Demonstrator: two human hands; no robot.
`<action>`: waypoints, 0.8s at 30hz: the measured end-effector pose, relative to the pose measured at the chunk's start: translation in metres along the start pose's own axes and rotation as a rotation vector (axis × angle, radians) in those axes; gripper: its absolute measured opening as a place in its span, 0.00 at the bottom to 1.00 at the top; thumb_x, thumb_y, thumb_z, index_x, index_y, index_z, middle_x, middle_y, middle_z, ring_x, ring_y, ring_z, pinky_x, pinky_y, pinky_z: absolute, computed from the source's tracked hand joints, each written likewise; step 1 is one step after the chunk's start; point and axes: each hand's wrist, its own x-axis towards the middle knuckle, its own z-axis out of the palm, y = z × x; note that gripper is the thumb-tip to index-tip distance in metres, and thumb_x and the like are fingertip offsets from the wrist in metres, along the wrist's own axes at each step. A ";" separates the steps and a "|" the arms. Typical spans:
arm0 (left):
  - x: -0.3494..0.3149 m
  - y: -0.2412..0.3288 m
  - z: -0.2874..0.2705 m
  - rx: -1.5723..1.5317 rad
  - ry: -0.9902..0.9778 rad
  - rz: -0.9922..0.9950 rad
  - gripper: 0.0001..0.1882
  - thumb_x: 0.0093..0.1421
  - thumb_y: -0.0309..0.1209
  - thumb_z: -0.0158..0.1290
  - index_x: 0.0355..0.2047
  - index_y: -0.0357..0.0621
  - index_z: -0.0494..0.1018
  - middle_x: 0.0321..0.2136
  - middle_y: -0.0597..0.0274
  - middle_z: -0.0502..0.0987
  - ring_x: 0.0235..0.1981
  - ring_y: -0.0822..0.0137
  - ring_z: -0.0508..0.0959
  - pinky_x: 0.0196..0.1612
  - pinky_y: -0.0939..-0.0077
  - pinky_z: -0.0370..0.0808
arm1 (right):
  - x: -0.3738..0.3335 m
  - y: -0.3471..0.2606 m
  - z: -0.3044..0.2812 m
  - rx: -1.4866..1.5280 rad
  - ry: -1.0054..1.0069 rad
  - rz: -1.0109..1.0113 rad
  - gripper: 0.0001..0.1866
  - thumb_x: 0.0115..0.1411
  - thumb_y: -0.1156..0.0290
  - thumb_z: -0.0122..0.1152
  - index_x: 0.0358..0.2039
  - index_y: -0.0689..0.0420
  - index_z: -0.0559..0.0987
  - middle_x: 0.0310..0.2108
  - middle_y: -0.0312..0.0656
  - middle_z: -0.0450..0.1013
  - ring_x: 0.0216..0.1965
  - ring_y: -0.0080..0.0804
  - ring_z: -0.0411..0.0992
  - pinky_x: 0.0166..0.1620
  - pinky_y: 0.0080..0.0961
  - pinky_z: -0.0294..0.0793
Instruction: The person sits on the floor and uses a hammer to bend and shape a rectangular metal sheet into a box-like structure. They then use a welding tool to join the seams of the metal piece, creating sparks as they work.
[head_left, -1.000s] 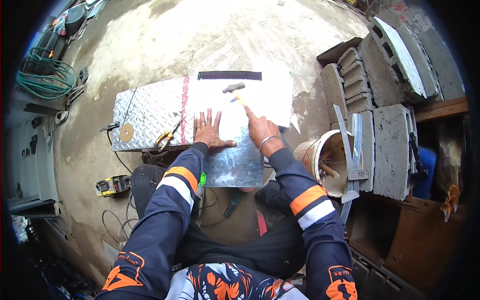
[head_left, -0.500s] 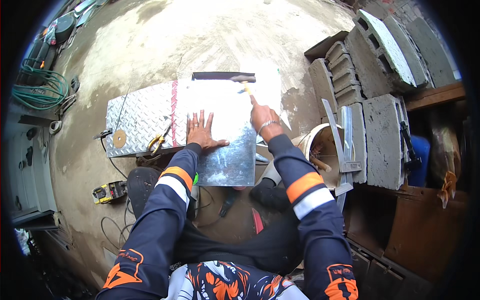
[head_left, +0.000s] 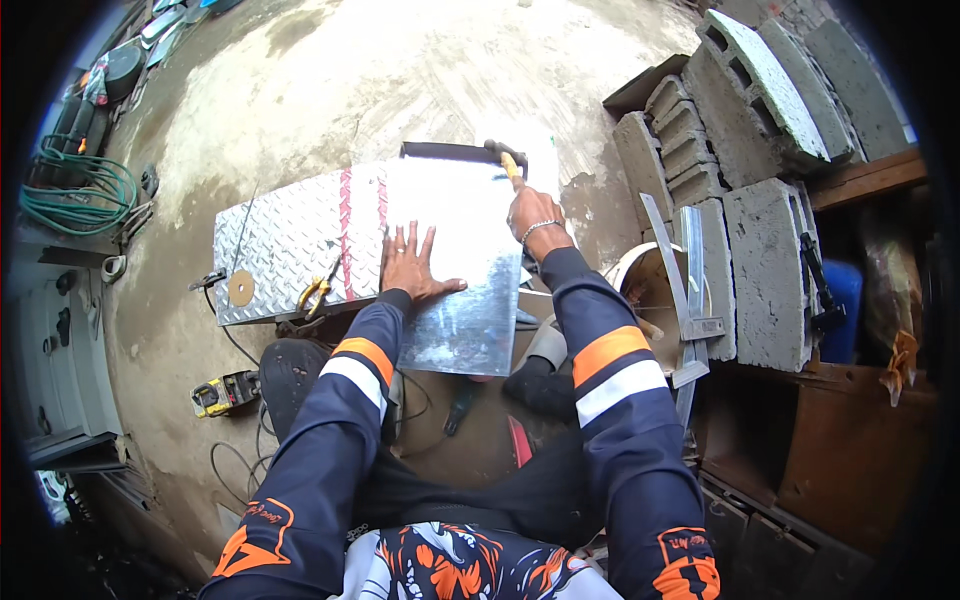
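Apparently stiff, thin and slippery, the metal sheet (head_left: 465, 330) lay right of the checkered plate (head_left: 280, 235), best held flat; my left hand (head_left: 412, 270) spread wide across it, my right hand (head_left: 537, 216) clasped the hammer (head_left: 507, 155) by its handle (head_left: 514, 175).

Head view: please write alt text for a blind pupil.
A person's right hand holds a hammer near the far edge of a shiny metal sheet, the left hand spread on the sheet. A tan disc lies on a patterned metal plate to the left; concrete blocks stand to the right.
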 end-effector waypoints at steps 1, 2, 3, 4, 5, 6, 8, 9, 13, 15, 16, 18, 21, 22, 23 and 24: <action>0.012 0.002 -0.010 0.000 0.017 0.005 0.73 0.39 0.83 0.50 0.75 0.53 0.39 0.74 0.42 0.35 0.74 0.40 0.32 0.73 0.45 0.31 | 0.009 0.001 -0.001 -0.009 0.055 -0.021 0.28 0.63 0.72 0.48 0.65 0.53 0.68 0.28 0.58 0.79 0.32 0.57 0.80 0.38 0.51 0.79; 0.007 0.002 -0.004 -0.020 0.001 -0.023 0.73 0.39 0.83 0.50 0.75 0.52 0.39 0.74 0.42 0.35 0.74 0.40 0.32 0.73 0.45 0.31 | 0.004 -0.011 -0.003 -0.021 0.063 -0.059 0.27 0.63 0.72 0.48 0.65 0.53 0.69 0.28 0.58 0.79 0.32 0.57 0.80 0.38 0.51 0.79; 0.002 0.003 0.003 -0.038 -0.015 -0.049 0.73 0.39 0.83 0.50 0.75 0.52 0.39 0.74 0.42 0.35 0.74 0.40 0.32 0.73 0.45 0.31 | -0.002 -0.022 -0.006 0.024 0.010 -0.089 0.26 0.63 0.73 0.48 0.63 0.55 0.70 0.28 0.58 0.79 0.31 0.57 0.80 0.38 0.50 0.79; 0.005 0.001 0.006 -0.067 -0.033 -0.069 0.74 0.37 0.83 0.52 0.75 0.56 0.38 0.75 0.46 0.33 0.75 0.43 0.31 0.73 0.47 0.29 | -0.011 -0.040 -0.006 0.019 -0.006 -0.149 0.27 0.62 0.73 0.49 0.64 0.56 0.70 0.28 0.58 0.79 0.32 0.57 0.80 0.38 0.50 0.79; 0.004 0.000 0.007 -0.062 -0.034 -0.078 0.73 0.38 0.82 0.53 0.75 0.56 0.38 0.75 0.47 0.33 0.75 0.44 0.30 0.73 0.46 0.30 | -0.020 -0.058 -0.007 0.039 -0.006 -0.175 0.27 0.62 0.73 0.49 0.63 0.57 0.69 0.28 0.60 0.79 0.31 0.57 0.80 0.37 0.50 0.79; 0.003 -0.006 0.016 -0.045 -0.032 -0.072 0.73 0.38 0.82 0.53 0.75 0.56 0.38 0.75 0.47 0.33 0.75 0.44 0.30 0.73 0.46 0.30 | -0.031 -0.074 -0.008 0.052 -0.042 -0.198 0.28 0.62 0.74 0.50 0.64 0.57 0.68 0.28 0.60 0.78 0.31 0.57 0.80 0.37 0.51 0.79; 0.010 -0.013 0.020 -0.028 -0.025 -0.056 0.73 0.38 0.82 0.53 0.75 0.56 0.38 0.75 0.47 0.32 0.75 0.44 0.30 0.73 0.46 0.31 | -0.037 -0.089 -0.012 0.054 -0.071 -0.244 0.29 0.61 0.74 0.50 0.64 0.56 0.68 0.27 0.60 0.78 0.31 0.58 0.80 0.36 0.51 0.79; 0.012 -0.019 0.023 -0.030 -0.028 -0.059 0.73 0.38 0.82 0.53 0.75 0.56 0.38 0.75 0.48 0.32 0.75 0.44 0.30 0.73 0.46 0.31 | -0.040 -0.096 -0.015 0.047 -0.077 -0.274 0.29 0.61 0.75 0.50 0.64 0.56 0.67 0.27 0.60 0.78 0.31 0.58 0.80 0.36 0.51 0.79; 0.005 -0.010 0.015 -0.015 -0.032 -0.069 0.73 0.38 0.82 0.53 0.75 0.56 0.38 0.75 0.48 0.32 0.75 0.44 0.30 0.73 0.46 0.31 | -0.032 -0.077 -0.018 -0.012 -0.105 -0.333 0.30 0.61 0.75 0.51 0.65 0.53 0.66 0.26 0.59 0.78 0.31 0.57 0.80 0.35 0.50 0.79; 0.002 0.002 0.007 -0.065 -0.022 -0.081 0.73 0.39 0.82 0.53 0.75 0.53 0.38 0.75 0.46 0.33 0.75 0.43 0.30 0.73 0.45 0.30 | -0.005 -0.030 -0.018 -0.038 -0.061 -0.236 0.29 0.62 0.75 0.50 0.66 0.52 0.67 0.29 0.56 0.79 0.32 0.53 0.80 0.36 0.47 0.80; 0.004 0.010 0.004 -0.049 0.005 -0.030 0.73 0.40 0.82 0.51 0.75 0.51 0.39 0.74 0.42 0.34 0.74 0.41 0.32 0.73 0.45 0.31 | 0.008 0.000 -0.018 -0.006 -0.007 -0.029 0.27 0.63 0.75 0.49 0.65 0.54 0.69 0.30 0.56 0.80 0.33 0.52 0.81 0.38 0.46 0.80; 0.007 0.008 -0.004 -0.026 0.031 0.002 0.72 0.41 0.82 0.50 0.75 0.49 0.39 0.74 0.39 0.35 0.74 0.38 0.34 0.73 0.44 0.33 | 0.016 0.013 -0.022 0.021 0.028 0.057 0.25 0.64 0.74 0.48 0.63 0.58 0.69 0.33 0.57 0.80 0.37 0.54 0.80 0.40 0.48 0.80; 0.002 0.004 0.012 -0.066 0.003 -0.037 0.72 0.41 0.82 0.51 0.75 0.50 0.39 0.74 0.40 0.34 0.74 0.38 0.32 0.73 0.44 0.32 | -0.005 -0.036 -0.038 0.041 -0.066 -0.089 0.27 0.64 0.73 0.50 0.64 0.58 0.67 0.34 0.59 0.79 0.38 0.59 0.80 0.41 0.50 0.80; 0.008 0.001 0.010 -0.079 0.021 -0.045 0.73 0.40 0.82 0.52 0.75 0.50 0.39 0.74 0.40 0.33 0.74 0.39 0.31 0.73 0.44 0.32 | -0.009 -0.051 -0.043 0.053 -0.064 -0.134 0.28 0.63 0.73 0.51 0.65 0.58 0.66 0.33 0.59 0.79 0.38 0.59 0.80 0.41 0.50 0.80; 0.006 0.001 0.013 -0.093 0.015 -0.047 0.73 0.39 0.81 0.53 0.75 0.51 0.39 0.74 0.41 0.33 0.74 0.39 0.30 0.73 0.44 0.32 | -0.022 -0.060 -0.042 0.069 -0.081 -0.161 0.28 0.63 0.73 0.51 0.65 0.58 0.66 0.33 0.60 0.79 0.37 0.59 0.80 0.41 0.50 0.80; 0.008 -0.001 0.014 -0.075 0.005 -0.043 0.73 0.39 0.81 0.53 0.75 0.50 0.39 0.74 0.40 0.32 0.74 0.39 0.30 0.73 0.43 0.32 | -0.029 -0.067 -0.044 0.083 -0.097 -0.176 0.28 0.63 0.73 0.52 0.65 0.58 0.66 0.32 0.60 0.79 0.37 0.58 0.80 0.41 0.50 0.80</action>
